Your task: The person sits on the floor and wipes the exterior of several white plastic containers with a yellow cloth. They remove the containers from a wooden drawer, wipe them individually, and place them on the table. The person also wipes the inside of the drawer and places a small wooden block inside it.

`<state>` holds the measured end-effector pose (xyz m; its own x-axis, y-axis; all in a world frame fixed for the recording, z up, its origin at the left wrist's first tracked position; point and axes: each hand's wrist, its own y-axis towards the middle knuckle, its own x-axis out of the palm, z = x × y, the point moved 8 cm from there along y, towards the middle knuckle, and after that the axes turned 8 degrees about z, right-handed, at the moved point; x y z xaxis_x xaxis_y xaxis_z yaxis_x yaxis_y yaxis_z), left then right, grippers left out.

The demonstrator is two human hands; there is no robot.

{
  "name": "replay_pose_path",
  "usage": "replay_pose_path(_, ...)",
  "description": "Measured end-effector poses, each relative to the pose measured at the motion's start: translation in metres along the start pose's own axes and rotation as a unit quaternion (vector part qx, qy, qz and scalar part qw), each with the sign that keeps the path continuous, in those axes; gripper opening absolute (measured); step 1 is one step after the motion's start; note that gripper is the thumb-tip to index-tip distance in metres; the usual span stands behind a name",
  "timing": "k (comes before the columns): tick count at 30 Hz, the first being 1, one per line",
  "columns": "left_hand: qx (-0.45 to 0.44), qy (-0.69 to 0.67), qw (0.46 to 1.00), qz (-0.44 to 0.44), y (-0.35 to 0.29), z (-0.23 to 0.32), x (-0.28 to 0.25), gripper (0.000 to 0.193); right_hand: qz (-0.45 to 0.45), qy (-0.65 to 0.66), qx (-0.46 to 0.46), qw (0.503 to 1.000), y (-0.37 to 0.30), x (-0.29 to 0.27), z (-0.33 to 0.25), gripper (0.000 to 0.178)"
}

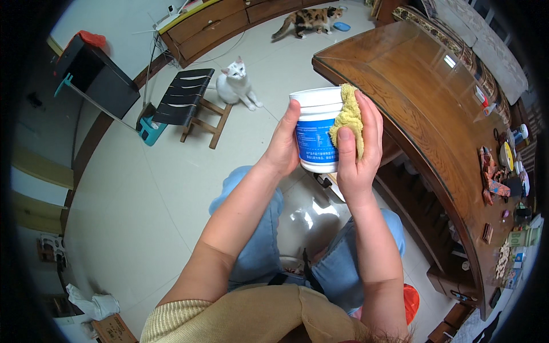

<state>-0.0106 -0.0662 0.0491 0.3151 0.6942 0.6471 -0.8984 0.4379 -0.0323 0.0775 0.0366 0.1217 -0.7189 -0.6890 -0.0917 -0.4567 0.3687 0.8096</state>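
Note:
A white plastic tub with a blue label is held up in front of me, above my knees. My left hand is wrapped round its left side, with the thumb near the rim. On the tub's right side my right hand presses a crumpled yellow cloth against the wall and rim. The thumb lies over the cloth in front, and the other fingers reach round the back. White covers the top of the tub; its far side is hidden.
At the right stands a wooden table with small items along its far right end. A white cat sits beside a black-topped folding stool. A calico cat stands near a blue bowl. A dustpan lies at the left.

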Motion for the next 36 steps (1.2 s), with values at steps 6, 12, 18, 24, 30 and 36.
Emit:
replay_pose_path(6, -0.032, 0.015, 0.999, -0.026, 0.005, -0.011, -0.007, 0.076, -0.007, 0.258, 0.281, 0.924, -0.007, 0.011, 0.048, 0.050)
replay_pose_path(12, 0.036, -0.122, 0.991, 0.042, 0.004, 0.006, 0.000, 0.088, 0.119, 0.469, 0.501, 0.717, -0.040, 0.039, 0.067, 0.049)
replay_pose_path(18, 0.337, 0.078, 0.935, 0.075, -0.011, 0.038, 0.012, 0.086, 0.119, 0.528, 0.567, 0.621, -0.060, 0.059, 0.053, 0.049)
replay_pose_path(24, 0.386, 0.148, 0.907, 0.077, -0.023, 0.061, 0.016, 0.088, 0.103, 0.522, 0.611, 0.587, -0.063, 0.043, 0.038, 0.046)
replay_pose_path(30, 0.418, 0.264, 0.868, 0.042, -0.024, 0.051, 0.006, 0.103, 0.142, 0.506, 0.582, 0.621, -0.046, 0.015, 0.059, 0.048)
replay_pose_path(36, 0.464, 0.487, 0.738, 0.058, -0.027, 0.054, 0.011, 0.103, 0.076, 0.234, 0.173, 0.954, 0.000, -0.030, 0.011, 0.051)
